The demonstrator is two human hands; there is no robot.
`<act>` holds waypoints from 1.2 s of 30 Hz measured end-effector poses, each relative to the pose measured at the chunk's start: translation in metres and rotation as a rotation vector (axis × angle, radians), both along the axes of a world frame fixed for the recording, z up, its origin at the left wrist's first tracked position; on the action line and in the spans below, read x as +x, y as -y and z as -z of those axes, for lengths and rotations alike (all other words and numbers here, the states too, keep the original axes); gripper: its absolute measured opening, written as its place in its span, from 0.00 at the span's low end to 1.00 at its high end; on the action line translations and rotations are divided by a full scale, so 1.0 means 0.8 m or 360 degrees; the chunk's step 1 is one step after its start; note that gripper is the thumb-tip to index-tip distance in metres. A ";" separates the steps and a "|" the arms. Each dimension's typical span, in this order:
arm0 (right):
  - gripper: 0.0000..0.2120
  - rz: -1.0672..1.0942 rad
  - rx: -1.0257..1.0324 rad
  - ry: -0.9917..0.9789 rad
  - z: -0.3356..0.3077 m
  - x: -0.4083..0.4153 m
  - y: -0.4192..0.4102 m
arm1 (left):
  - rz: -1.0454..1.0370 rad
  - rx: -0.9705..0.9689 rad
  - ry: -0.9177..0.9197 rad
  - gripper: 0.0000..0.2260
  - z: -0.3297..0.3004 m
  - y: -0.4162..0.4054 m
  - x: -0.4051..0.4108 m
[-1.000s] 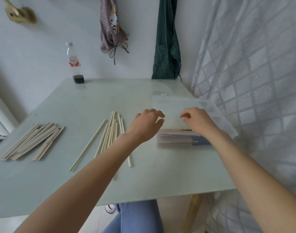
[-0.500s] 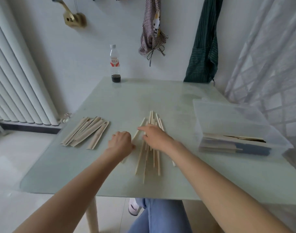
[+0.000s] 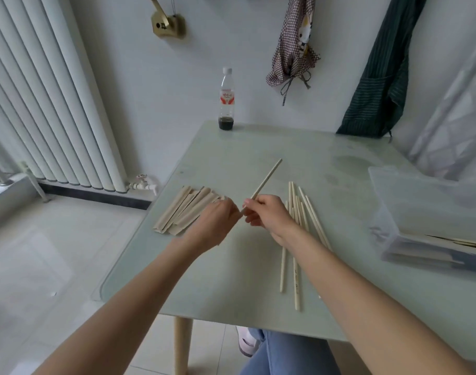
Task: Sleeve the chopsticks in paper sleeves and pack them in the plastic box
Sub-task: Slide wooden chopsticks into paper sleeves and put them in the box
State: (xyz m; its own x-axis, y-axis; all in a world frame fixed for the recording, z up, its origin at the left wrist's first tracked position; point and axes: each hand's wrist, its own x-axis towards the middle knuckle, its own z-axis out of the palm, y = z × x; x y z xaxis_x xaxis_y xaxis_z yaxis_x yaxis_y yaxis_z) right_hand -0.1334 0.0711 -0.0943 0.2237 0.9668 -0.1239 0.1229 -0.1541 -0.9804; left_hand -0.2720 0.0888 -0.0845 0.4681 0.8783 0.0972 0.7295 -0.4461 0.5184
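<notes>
The right hand (image 3: 266, 216) pinches one chopstick (image 3: 266, 180), raised near the bench's middle. The left hand (image 3: 218, 221) reaches over the paper sleeves (image 3: 182, 209) by the left edge; its grip cannot be told. Sleeving begins: next, a sleeve must be lifted and its mouth aligned. The plastic box (image 3: 421, 212) waits at the right edge.
</notes>
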 end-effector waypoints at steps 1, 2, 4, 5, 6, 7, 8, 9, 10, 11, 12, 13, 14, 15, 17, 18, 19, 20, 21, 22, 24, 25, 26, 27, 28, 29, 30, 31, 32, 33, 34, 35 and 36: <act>0.12 0.0033 0.0026 -0.0077 0.000 -0.002 -0.003 | -0.0069 0.0079 0.0037 0.11 0.001 -0.007 -0.007; 0.12 0.0078 0.0053 -0.0119 -0.001 -0.002 -0.006 | -0.0193 0.0168 0.0030 0.11 0.004 -0.017 -0.015; 0.12 0.0170 0.0099 -0.0125 -0.003 -0.002 -0.010 | -0.0447 0.0231 -0.0147 0.10 0.012 -0.037 -0.032; 0.12 0.0212 0.0121 -0.0120 -0.003 -0.001 -0.012 | -0.0506 0.0203 -0.0277 0.10 0.018 -0.048 -0.038; 0.12 0.0255 0.0141 -0.0118 -0.003 0.000 -0.013 | -0.0541 0.0159 -0.0389 0.10 0.023 -0.057 -0.044; 0.12 0.0304 0.0159 -0.0113 -0.003 0.001 -0.014 | -0.0557 0.0109 -0.0459 0.10 0.028 -0.065 -0.048; 0.12 0.0352 0.0176 -0.0115 -0.004 0.002 -0.015 | -0.0554 0.0067 -0.0491 0.10 0.030 -0.070 -0.049; 0.11 0.0385 0.0190 -0.0122 -0.005 0.002 -0.015 | -0.0544 0.0032 -0.0487 0.09 0.032 -0.074 -0.049; 0.11 0.0402 0.0201 -0.0141 -0.006 0.003 -0.016 | -0.0542 -0.0001 -0.0454 0.08 0.033 -0.076 -0.049; 0.11 0.0410 0.0210 -0.0165 -0.007 0.002 -0.016 | -0.0549 -0.0040 -0.0407 0.07 0.031 -0.078 -0.048; 0.11 0.0413 0.0215 -0.0185 -0.007 0.001 -0.016 | -0.0557 -0.0083 -0.0372 0.06 0.029 -0.077 -0.047; 0.11 0.0412 0.0220 -0.0196 -0.008 0.000 -0.015 | -0.0555 -0.0108 -0.0345 0.05 0.027 -0.078 -0.047; 0.11 0.0408 0.0221 -0.0202 -0.008 -0.001 -0.015 | -0.0546 -0.0124 -0.0336 0.03 0.027 -0.080 -0.047; 0.11 0.0402 0.0220 -0.0210 -0.009 -0.003 -0.014 | -0.0533 -0.0137 -0.0319 0.03 0.025 -0.081 -0.048; 0.11 0.0394 0.0228 -0.0255 -0.013 -0.004 -0.012 | -0.0537 -0.0198 -0.0149 0.07 0.021 -0.080 -0.046; 0.10 0.0395 0.0241 -0.0300 -0.016 -0.004 -0.010 | -0.0553 -0.0311 0.0104 0.08 0.018 -0.076 -0.044; 0.10 0.0398 0.0260 -0.0365 -0.020 -0.003 -0.010 | -0.0571 -0.0492 0.0466 0.09 0.014 -0.072 -0.039; 0.10 0.0404 0.0284 -0.0446 -0.025 -0.003 -0.009 | -0.0586 -0.0710 0.0859 0.08 0.009 -0.066 -0.034; 0.10 0.0412 0.0308 -0.0532 -0.030 -0.003 -0.009 | -0.0575 -0.0914 0.1194 0.08 0.003 -0.060 -0.028; 0.10 0.0420 0.0328 -0.0605 -0.034 -0.003 -0.008 | -0.0554 -0.1084 0.1448 0.08 -0.002 -0.054 -0.024; 0.10 0.0435 0.0354 -0.0697 -0.040 -0.004 -0.005 | -0.0523 -0.1354 0.1850 0.06 -0.008 -0.046 -0.015; 0.11 0.0439 0.0359 -0.0725 -0.042 -0.004 -0.003 | -0.0500 -0.1451 0.1990 0.06 -0.011 -0.043 -0.012; 0.11 0.0443 0.0361 -0.0741 -0.043 -0.003 -0.001 | -0.0470 -0.1511 0.2075 0.07 -0.014 -0.041 -0.008; 0.11 0.0450 0.0363 -0.0748 -0.044 -0.002 0.000 | -0.0434 -0.1550 0.2125 0.08 -0.016 -0.040 -0.005; 0.10 0.0462 0.0367 -0.0744 -0.044 -0.001 0.002 | -0.0406 -0.1578 0.2159 0.09 -0.018 -0.039 -0.002; 0.10 0.0482 0.0373 -0.0734 -0.044 0.001 0.003 | -0.0380 -0.1608 0.2200 0.11 -0.018 -0.039 0.000; 0.10 0.0512 0.0386 -0.0723 -0.044 0.003 0.004 | -0.0355 -0.1637 0.2255 0.13 -0.018 -0.039 0.002; 0.10 0.0544 0.0401 -0.0719 -0.044 0.006 0.004 | -0.0335 -0.1663 0.2317 0.16 -0.017 -0.041 0.003; 0.10 0.0572 0.0414 -0.0726 -0.045 0.008 0.005 | -0.0318 -0.1687 0.2377 0.18 -0.016 -0.044 0.003; 0.10 0.0592 0.0427 -0.0746 -0.045 0.010 0.006 | -0.0307 -0.1712 0.2434 0.20 -0.014 -0.046 0.003; 0.10 0.0606 0.0443 -0.0772 -0.045 0.012 0.006 | -0.0299 -0.1735 0.2482 0.20 -0.013 -0.047 0.004; 0.09 0.0618 0.0462 -0.0801 -0.045 0.013 0.007 | -0.0276 -0.1743 0.2520 0.20 -0.012 -0.047 0.004; 0.09 0.0624 0.0479 -0.0829 -0.046 0.013 0.007 | -0.0240 -0.1731 0.2538 0.20 -0.012 -0.047 0.005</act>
State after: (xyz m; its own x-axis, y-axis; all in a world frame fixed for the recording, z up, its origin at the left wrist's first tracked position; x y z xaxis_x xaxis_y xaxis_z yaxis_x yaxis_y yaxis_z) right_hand -0.1230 0.0655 -0.0579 0.5461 0.8362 -0.0498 -0.3815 0.1954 -0.9035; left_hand -0.2680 0.1263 -0.0749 0.4401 0.8656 -0.2390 -0.6257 0.4865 0.6098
